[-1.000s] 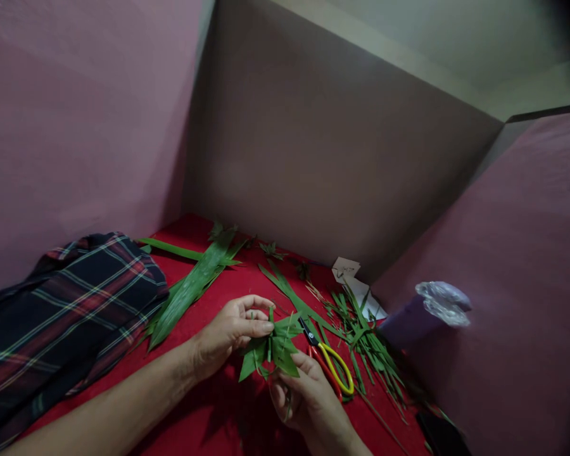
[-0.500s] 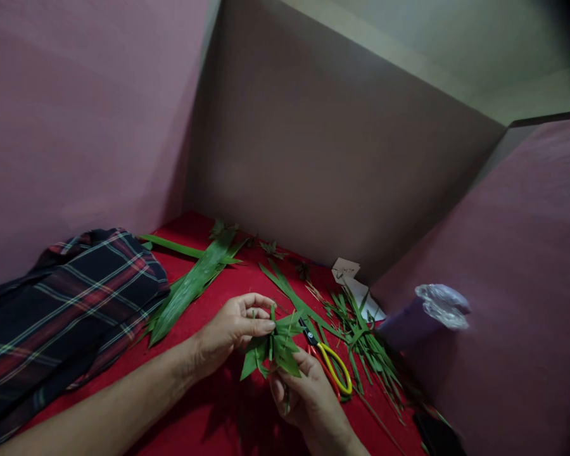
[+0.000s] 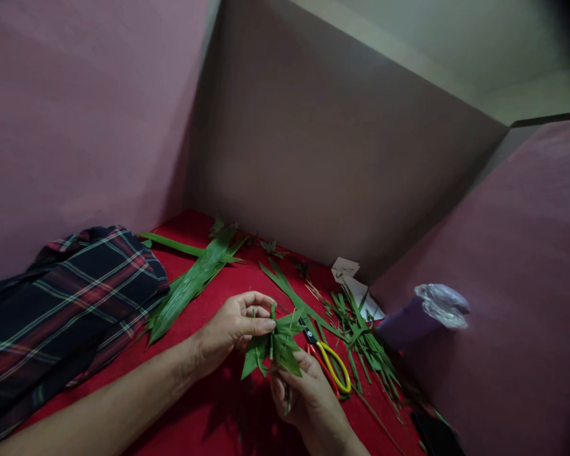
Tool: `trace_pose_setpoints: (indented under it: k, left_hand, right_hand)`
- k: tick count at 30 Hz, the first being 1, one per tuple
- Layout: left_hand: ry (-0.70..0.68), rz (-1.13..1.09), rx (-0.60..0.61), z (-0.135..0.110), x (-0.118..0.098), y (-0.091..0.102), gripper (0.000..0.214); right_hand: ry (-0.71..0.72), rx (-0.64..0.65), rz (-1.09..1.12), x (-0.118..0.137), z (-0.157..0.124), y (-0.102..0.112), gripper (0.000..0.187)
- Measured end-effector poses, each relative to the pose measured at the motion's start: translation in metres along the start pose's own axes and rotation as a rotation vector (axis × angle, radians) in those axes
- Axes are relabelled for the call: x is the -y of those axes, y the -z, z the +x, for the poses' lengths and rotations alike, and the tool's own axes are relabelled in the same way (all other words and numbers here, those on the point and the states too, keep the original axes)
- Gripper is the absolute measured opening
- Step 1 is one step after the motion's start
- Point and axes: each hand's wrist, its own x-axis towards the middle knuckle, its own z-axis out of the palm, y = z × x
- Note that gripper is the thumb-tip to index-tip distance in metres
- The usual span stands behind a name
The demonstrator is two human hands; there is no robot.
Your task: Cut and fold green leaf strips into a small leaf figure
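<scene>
Left hand [image 3: 235, 323]: thumb and fingers pinched together on the upper part of the leaf piece [image 3: 287, 351]. Right hand [image 3: 311, 389]: thumb and fingers clamped on the lower part of the same piece. The leaf piece is held between both hands, above the red cloth [image 3: 209, 405]. Scissors [image 3: 337, 369] lie just beside the right hand; cut leaf strips [image 3: 373, 351] lie to their right.

Star-like leaf piece [image 3: 285, 352] (green, sharp-tipped)
</scene>
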Motion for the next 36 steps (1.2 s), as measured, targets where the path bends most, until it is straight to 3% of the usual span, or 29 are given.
trace_pose_setpoints:
  k: [8, 36]
  left_hand:
    - [-0.039, 0.140, -0.012, 0.000, 0.001, -0.001, 0.034]
    - [-0.007, 0.128, -0.020, 0.000, 0.000, -0.001, 0.034]
  right_hand:
    - [0.004, 0.047, 0.043, -0.004, -0.001, 0.004, 0.014]
    - [-0.001, 0.011, -0.069, 0.006, -0.003, -0.006, 0.028]
